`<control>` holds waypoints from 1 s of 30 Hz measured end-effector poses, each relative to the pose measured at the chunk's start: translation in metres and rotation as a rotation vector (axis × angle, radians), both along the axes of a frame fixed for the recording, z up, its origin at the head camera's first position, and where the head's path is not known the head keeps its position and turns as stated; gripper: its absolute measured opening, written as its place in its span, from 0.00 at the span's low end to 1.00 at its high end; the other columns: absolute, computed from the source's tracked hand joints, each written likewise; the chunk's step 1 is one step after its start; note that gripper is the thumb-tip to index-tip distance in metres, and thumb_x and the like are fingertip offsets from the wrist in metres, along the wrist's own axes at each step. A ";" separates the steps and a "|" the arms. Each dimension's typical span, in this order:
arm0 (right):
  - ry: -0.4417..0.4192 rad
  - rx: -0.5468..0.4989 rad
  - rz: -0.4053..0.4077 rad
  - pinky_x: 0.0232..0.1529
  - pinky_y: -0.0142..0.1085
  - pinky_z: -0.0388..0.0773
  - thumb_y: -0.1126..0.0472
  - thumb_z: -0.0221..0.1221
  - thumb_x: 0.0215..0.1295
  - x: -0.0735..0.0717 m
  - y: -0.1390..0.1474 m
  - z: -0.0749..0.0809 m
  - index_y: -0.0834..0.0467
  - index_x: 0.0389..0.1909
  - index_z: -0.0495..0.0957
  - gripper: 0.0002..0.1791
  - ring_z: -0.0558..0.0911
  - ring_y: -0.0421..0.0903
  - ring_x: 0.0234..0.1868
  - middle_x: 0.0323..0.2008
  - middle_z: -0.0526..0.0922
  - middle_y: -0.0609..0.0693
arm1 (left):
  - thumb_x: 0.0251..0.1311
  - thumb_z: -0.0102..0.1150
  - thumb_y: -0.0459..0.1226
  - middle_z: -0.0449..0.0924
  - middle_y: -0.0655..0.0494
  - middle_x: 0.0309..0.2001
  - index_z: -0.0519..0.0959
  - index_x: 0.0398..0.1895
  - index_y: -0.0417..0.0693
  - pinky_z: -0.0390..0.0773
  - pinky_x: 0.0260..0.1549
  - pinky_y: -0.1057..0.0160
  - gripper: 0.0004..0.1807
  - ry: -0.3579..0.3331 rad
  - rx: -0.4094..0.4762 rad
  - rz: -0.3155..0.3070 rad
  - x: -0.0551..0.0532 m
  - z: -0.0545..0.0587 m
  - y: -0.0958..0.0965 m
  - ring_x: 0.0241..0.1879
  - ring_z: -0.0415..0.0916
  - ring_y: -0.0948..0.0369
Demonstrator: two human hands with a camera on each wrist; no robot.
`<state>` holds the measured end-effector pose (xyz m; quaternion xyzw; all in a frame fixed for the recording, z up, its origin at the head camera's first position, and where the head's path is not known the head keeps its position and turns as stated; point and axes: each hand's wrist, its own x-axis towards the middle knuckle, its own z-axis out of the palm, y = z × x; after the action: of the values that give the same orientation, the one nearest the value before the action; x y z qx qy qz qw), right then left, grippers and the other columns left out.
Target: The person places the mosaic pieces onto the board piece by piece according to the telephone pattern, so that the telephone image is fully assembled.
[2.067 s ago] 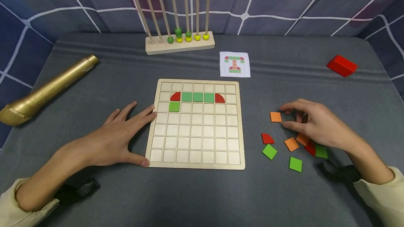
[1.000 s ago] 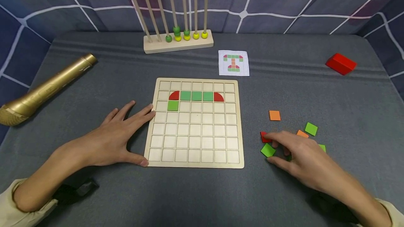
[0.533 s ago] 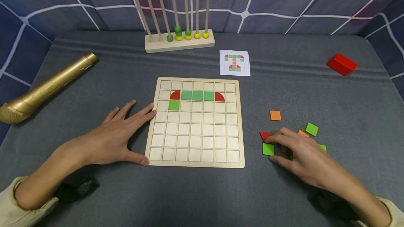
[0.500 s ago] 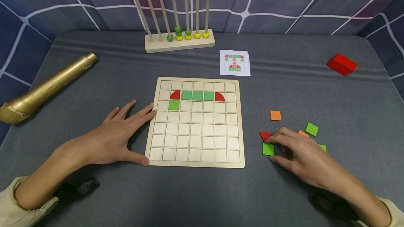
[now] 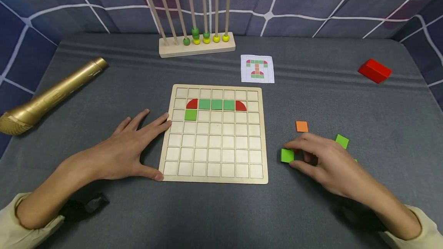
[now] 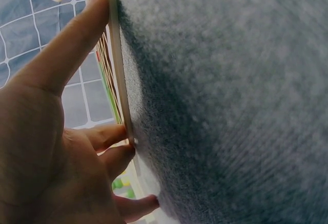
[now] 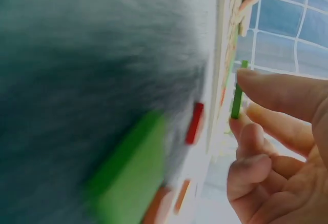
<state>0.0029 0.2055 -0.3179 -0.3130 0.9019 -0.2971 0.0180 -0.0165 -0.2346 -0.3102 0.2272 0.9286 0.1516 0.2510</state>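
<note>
My right hand [image 5: 327, 160] pinches a light green square tile [image 5: 287, 156] between thumb and fingers, right of the board. In the right wrist view the pinched tile [image 7: 238, 98] is seen edge-on, clear of the table, with a red tile [image 7: 194, 123] lying below. My left hand [image 5: 129, 151] has its fingers spread, their tips and the thumb at the left edge of the wooden grid board [image 5: 214, 141]. On the board's second row lie green squares [image 5: 217, 105] between two red quarter-circles [image 5: 192, 104]. One light green square [image 5: 190, 115] sits under the left quarter-circle.
Beyond the right hand lie an orange tile [image 5: 302, 126] and a green tile [image 5: 342, 140]; the hand hides others. Behind the board are a printed pattern card [image 5: 257, 69] and a bead peg rack [image 5: 197, 50]. A gold microphone [image 5: 55, 97] lies left, a red block [image 5: 375, 71] far right.
My right hand left the orange tile, reached down to the light green tile, pinched it and lifted it slightly leftward. A green tile now lies where that hand first was. The left hand stays put.
</note>
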 end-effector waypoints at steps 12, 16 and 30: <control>-0.077 0.031 -0.081 0.28 0.37 0.67 0.67 0.70 0.56 -0.049 -0.060 0.013 0.60 0.51 0.81 0.20 0.72 0.40 0.28 0.36 0.81 0.46 | 0.36 0.59 0.78 0.38 0.57 0.79 0.46 0.80 0.60 0.38 0.61 0.27 0.68 0.011 0.003 -0.006 -0.001 0.000 0.001 0.75 0.29 0.40; -0.113 0.033 -0.071 0.30 0.39 0.67 0.68 0.68 0.57 -0.064 -0.074 0.012 0.60 0.51 0.81 0.19 0.73 0.42 0.28 0.36 0.82 0.47 | 0.36 0.59 0.78 0.39 0.56 0.79 0.46 0.80 0.60 0.37 0.61 0.27 0.68 0.011 0.006 -0.006 -0.001 -0.001 0.002 0.75 0.28 0.40; -0.122 0.111 -0.022 0.36 0.41 0.73 0.68 0.68 0.57 -0.085 -0.093 0.001 0.61 0.52 0.82 0.19 0.77 0.46 0.34 0.41 0.82 0.51 | 0.36 0.59 0.78 0.37 0.58 0.79 0.44 0.80 0.62 0.37 0.61 0.26 0.68 0.001 0.003 -0.007 0.000 0.000 -0.001 0.75 0.28 0.40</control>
<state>-0.0818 0.1128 -0.3166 -0.2828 0.9176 -0.2653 0.0869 -0.0169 -0.2354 -0.3101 0.2308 0.9278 0.1521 0.2507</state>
